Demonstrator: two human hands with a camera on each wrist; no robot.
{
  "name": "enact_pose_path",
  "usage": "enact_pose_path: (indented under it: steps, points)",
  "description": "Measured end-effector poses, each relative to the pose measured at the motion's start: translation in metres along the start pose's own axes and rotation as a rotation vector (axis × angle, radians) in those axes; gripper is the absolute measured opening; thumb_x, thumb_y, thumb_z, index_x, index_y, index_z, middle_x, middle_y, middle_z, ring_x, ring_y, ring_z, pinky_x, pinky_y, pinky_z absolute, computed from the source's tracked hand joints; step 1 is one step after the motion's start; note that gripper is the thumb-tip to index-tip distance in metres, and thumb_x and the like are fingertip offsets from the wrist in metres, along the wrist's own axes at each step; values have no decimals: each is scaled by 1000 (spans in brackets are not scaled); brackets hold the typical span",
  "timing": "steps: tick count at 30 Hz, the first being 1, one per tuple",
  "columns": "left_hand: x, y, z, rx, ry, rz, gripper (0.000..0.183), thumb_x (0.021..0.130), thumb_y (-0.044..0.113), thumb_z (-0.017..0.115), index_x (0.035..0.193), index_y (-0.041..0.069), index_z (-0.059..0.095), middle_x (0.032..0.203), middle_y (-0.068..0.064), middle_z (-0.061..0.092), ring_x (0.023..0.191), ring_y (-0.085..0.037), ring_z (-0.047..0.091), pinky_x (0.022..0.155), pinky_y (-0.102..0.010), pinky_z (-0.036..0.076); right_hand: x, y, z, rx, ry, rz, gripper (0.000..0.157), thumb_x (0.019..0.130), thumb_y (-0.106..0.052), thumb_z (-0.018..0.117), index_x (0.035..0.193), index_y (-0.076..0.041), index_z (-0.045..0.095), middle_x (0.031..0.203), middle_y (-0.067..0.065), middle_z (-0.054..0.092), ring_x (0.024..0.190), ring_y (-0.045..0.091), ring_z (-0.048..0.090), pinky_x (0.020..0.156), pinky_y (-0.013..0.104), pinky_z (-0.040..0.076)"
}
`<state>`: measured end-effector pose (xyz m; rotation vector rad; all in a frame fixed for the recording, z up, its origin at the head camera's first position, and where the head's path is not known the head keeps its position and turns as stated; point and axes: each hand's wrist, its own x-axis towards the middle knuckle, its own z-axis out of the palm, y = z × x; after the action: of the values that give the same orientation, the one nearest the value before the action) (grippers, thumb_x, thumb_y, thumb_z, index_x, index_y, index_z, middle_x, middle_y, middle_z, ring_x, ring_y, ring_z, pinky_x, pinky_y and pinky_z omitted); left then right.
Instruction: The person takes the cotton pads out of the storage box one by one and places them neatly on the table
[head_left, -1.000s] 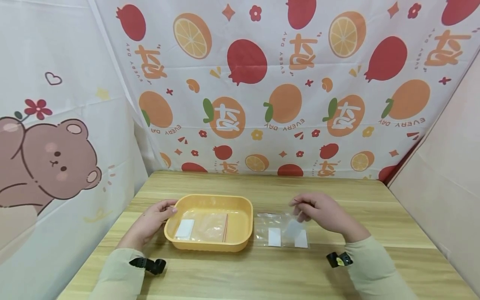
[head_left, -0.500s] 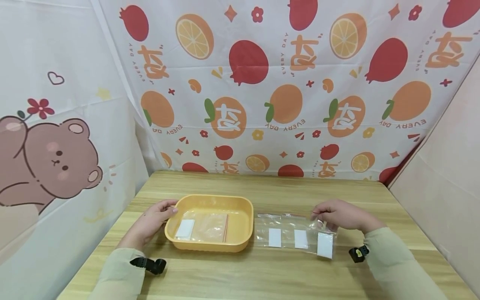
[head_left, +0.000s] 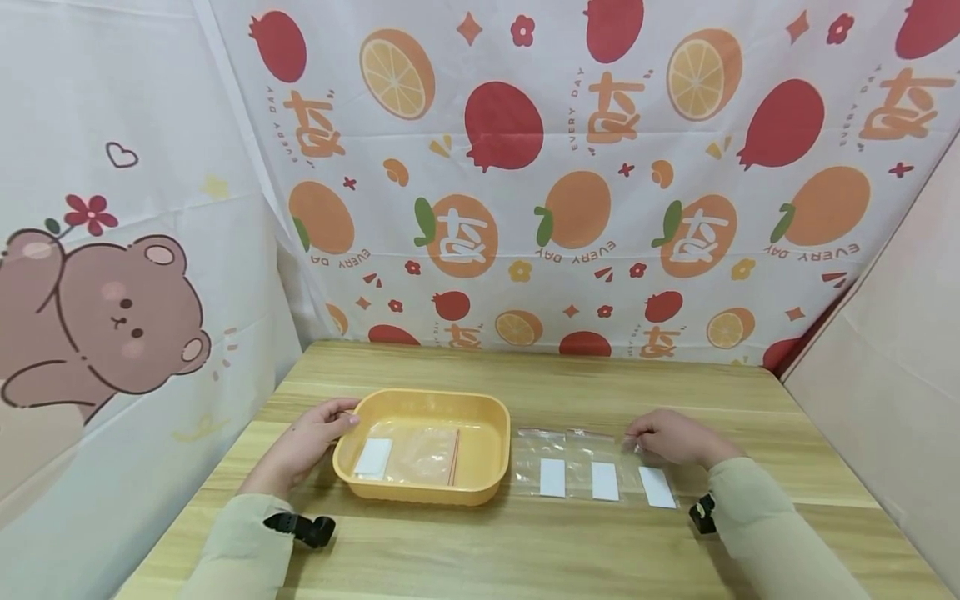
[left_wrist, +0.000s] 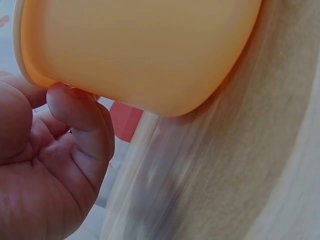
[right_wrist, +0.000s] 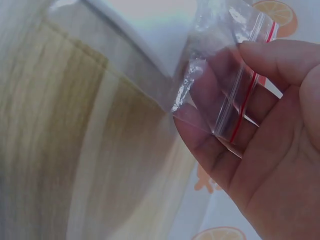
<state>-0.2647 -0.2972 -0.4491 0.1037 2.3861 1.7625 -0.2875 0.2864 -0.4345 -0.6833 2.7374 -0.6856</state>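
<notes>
My left hand grips the left rim of a yellow plastic tray, thumb and fingers curled at its edge in the left wrist view. Inside the tray lies a clear zip bag with a red seal line and a white card. With thumb and fingers, my right hand pinches the sealed end of another clear zip bag, which also holds a white card. This bag's lower part is at the table surface. Beside it, two similar bags lie in a row, their white cards showing.
A wood-grain table carries everything. Behind it hangs a white curtain with fruit prints. A bear-print curtain stands at the left, and a plain pale one at the right.
My right hand has carried its zip bag rightward off the other two and lowered it beside them at the row's right end. My left hand has stayed on the tray rim.
</notes>
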Motion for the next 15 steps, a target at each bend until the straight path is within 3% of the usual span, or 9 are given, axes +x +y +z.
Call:
enact_pose_path:
  steps: [6,15]
  points:
    - [4,-3,-3,-13,-6,9,53,107,20,52,150,-6,36,122,-22,53,101,-21,61,79,-34,58,4,-1,4,-18,36,63,26,98,-3,55,105,-17,75,94,-5,68,85,15,57,80,42,49]
    - [6,-2,-4,-5,-10,2,53,107,20,52,151,-6,36,120,-21,54,99,-20,61,78,-34,58,7,-5,5,-21,78,113,22,98,-5,59,113,-12,74,107,-3,69,103,19,62,94,50,50]
